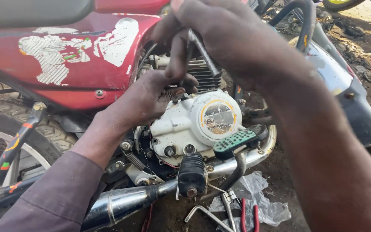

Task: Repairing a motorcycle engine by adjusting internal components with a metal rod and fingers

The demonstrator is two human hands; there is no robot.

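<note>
Head cam only, looks down close at motorcycle engine (pixel 194 124) from its side.

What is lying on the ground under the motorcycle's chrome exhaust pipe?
Under the chrome exhaust pipe lie a crumpled clear plastic sheet, a bent metal wrench and red-handled pliers. The picture's lower edge cuts off the tools' ends.

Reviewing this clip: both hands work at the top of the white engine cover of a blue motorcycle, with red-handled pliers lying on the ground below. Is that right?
Not quite. The head view shows the motorcycle's side panel is red, not blue. The rest holds: the left hand and right hand work at the top of the white engine cover, and red-handled pliers lie on the ground below.
</note>
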